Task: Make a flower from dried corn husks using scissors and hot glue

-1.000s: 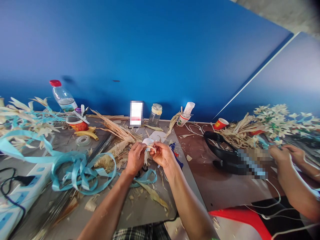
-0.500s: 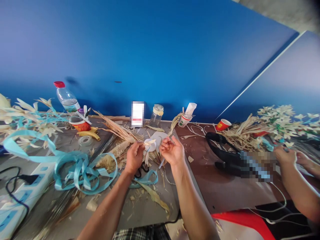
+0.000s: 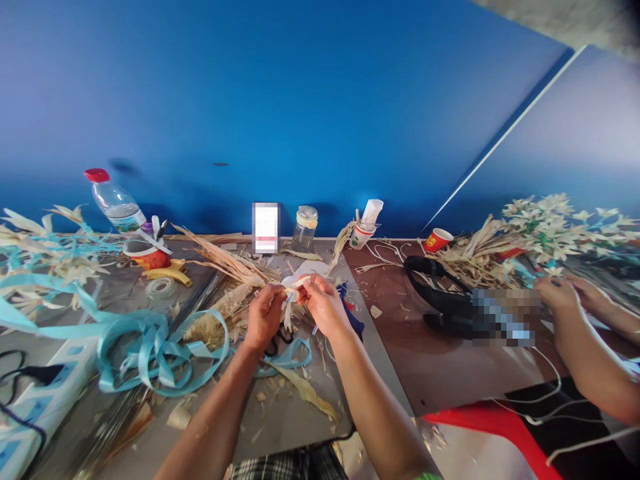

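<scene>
My left hand [image 3: 265,315] is closed in a pinch on one end of a small pale strip of dried husk [image 3: 299,283]. On the strip's other end, the fingers of my right hand [image 3: 327,308] are pressed together. Pale pointed husk petals [image 3: 288,317] with a bit of light blue hang just under the fingers, and I cannot tell how they join the strip. Behind the hands lies a white round piece [image 3: 313,269], partly covered. Beside my right wrist is a dark blue object [image 3: 354,315] with a red spot. Loops of light blue ribbon [image 3: 145,347] lie to the left.
Thin dark wires [image 3: 113,413] and a white power strip [image 3: 70,363] lie at left. A bottle [image 3: 117,207], a glass jar [image 3: 305,233] and a paper cup [image 3: 362,235] stand along the blue wall. At right, another person's hands [image 3: 560,297] work near a black strapped device [image 3: 443,313].
My right hand, fingers apart before, has moved left and closed on the strip. The view has turned slightly right, and the dark blue object now shows beside my right wrist.
</scene>
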`<act>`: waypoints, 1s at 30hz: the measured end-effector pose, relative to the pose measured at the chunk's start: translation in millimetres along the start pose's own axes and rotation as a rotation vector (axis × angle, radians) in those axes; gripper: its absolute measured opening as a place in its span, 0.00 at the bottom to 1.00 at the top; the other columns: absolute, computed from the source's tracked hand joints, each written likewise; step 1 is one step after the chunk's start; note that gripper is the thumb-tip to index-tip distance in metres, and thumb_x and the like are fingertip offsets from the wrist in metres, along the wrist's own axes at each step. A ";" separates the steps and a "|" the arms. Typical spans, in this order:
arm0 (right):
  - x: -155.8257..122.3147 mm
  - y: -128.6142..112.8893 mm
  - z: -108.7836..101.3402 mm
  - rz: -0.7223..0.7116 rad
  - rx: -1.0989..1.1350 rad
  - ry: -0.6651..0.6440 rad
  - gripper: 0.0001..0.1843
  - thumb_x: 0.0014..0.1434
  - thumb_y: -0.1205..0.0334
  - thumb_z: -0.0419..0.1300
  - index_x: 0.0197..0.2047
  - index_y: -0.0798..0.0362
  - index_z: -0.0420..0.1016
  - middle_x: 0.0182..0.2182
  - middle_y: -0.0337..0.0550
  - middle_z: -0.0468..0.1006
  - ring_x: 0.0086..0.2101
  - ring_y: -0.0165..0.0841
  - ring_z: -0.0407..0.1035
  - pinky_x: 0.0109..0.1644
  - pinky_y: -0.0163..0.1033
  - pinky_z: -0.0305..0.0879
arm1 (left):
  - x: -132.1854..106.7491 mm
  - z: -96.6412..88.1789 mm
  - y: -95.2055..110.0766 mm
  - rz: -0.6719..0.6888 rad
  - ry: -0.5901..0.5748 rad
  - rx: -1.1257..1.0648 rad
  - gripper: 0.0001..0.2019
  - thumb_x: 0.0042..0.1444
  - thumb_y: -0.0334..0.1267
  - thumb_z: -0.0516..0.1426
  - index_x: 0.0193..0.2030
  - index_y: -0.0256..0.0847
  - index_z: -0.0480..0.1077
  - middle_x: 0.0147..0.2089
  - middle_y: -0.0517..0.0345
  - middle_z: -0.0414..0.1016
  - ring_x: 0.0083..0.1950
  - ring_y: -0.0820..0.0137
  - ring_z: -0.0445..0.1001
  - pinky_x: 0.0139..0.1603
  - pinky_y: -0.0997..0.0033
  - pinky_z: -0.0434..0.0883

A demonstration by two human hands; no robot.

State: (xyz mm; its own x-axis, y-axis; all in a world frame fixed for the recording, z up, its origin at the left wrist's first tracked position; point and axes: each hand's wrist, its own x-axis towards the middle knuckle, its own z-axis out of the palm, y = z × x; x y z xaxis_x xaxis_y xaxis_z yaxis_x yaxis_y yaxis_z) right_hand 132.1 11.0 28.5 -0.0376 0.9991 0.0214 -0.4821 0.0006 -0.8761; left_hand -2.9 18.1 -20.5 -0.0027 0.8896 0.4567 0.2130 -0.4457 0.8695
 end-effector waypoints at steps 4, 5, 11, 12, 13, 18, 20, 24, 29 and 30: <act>2.2 1.9 -3.3 -0.034 0.037 0.037 0.11 0.48 0.55 0.63 0.30 0.54 0.73 0.23 0.38 0.75 0.21 0.26 0.64 0.26 0.33 0.60 | 2.4 1.3 2.0 -0.018 -0.035 -0.072 0.08 0.55 0.41 0.54 0.33 0.38 0.70 0.30 0.58 0.69 0.33 0.72 0.66 0.38 0.73 0.64; 2.6 2.2 -3.7 -0.039 0.049 0.041 0.10 0.48 0.56 0.63 0.29 0.54 0.73 0.23 0.38 0.75 0.21 0.26 0.64 0.25 0.32 0.60 | 2.9 1.8 2.6 -0.032 -0.047 -0.101 0.09 0.54 0.41 0.55 0.33 0.38 0.70 0.30 0.58 0.70 0.34 0.72 0.66 0.39 0.73 0.64; 3.5 0.6 -4.3 -0.043 0.077 0.064 0.10 0.47 0.57 0.64 0.26 0.55 0.73 0.21 0.37 0.74 0.19 0.25 0.64 0.24 0.31 0.59 | 4.2 1.2 4.5 -0.199 -0.146 -0.239 0.13 0.51 0.45 0.58 0.35 0.37 0.71 0.34 0.54 0.72 0.36 0.70 0.68 0.39 0.71 0.65; 3.6 0.3 -4.5 -0.041 0.071 0.067 0.10 0.47 0.57 0.64 0.26 0.55 0.72 0.20 0.37 0.74 0.19 0.25 0.64 0.24 0.31 0.59 | 4.2 0.2 5.2 -0.206 -0.166 -0.233 0.13 0.51 0.46 0.57 0.36 0.37 0.71 0.34 0.54 0.73 0.36 0.69 0.69 0.39 0.71 0.66; 3.8 0.2 -4.8 -0.037 0.063 0.073 0.10 0.47 0.57 0.64 0.25 0.55 0.72 0.19 0.37 0.73 0.18 0.24 0.64 0.23 0.31 0.59 | 4.2 -0.8 6.1 -0.201 -0.181 -0.219 0.13 0.52 0.46 0.57 0.37 0.37 0.71 0.34 0.53 0.73 0.36 0.69 0.69 0.39 0.71 0.66; 5.5 0.6 -6.3 -0.007 0.038 0.156 0.12 0.45 0.56 0.65 0.25 0.56 0.71 0.16 0.36 0.72 0.17 0.25 0.64 0.22 0.30 0.59 | 4.9 -4.4 15.3 -0.045 -0.205 -0.014 0.13 0.57 0.42 0.52 0.41 0.36 0.72 0.34 0.53 0.73 0.36 0.69 0.69 0.40 0.71 0.64; 5.8 -0.2 -6.1 0.005 0.023 0.182 0.12 0.44 0.55 0.65 0.26 0.56 0.71 0.15 0.35 0.71 0.17 0.25 0.64 0.21 0.30 0.59 | 5.1 -4.2 18.9 0.000 -0.245 0.043 0.13 0.59 0.40 0.50 0.43 0.37 0.72 0.33 0.54 0.72 0.35 0.70 0.68 0.39 0.72 0.64; 5.7 -2.2 -5.2 0.021 -0.034 0.233 0.13 0.43 0.55 0.65 0.26 0.56 0.71 0.16 0.36 0.72 0.16 0.27 0.65 0.20 0.31 0.59 | 4.4 -2.6 20.6 -0.032 -0.287 0.027 0.16 0.60 0.40 0.48 0.48 0.36 0.71 0.29 0.55 0.69 0.32 0.71 0.67 0.36 0.72 0.64; 5.5 -1.5 -4.9 -0.005 -0.110 0.249 0.12 0.45 0.54 0.63 0.26 0.55 0.71 0.17 0.36 0.73 0.17 0.27 0.66 0.22 0.31 0.61 | 2.8 -2.7 19.2 -0.176 -0.311 -0.152 0.21 0.56 0.39 0.51 0.55 0.33 0.66 0.32 0.55 0.70 0.30 0.73 0.65 0.32 0.73 0.64; 5.3 -1.5 -4.7 -0.013 -0.121 0.250 0.12 0.45 0.54 0.63 0.26 0.55 0.71 0.18 0.36 0.74 0.17 0.27 0.66 0.22 0.32 0.62 | 2.8 -3.3 19.9 -0.209 -0.326 -0.191 0.23 0.54 0.39 0.52 0.56 0.33 0.65 0.32 0.55 0.70 0.29 0.73 0.65 0.32 0.74 0.63</act>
State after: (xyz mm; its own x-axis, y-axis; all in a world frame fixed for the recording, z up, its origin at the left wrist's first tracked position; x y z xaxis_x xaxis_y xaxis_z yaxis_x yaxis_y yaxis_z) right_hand 136.8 16.5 27.6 0.1925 0.9785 -0.0737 -0.3729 0.0034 -0.9279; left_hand -1.9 11.4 -1.2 0.2889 0.9341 0.2099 0.0562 -0.2354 0.9703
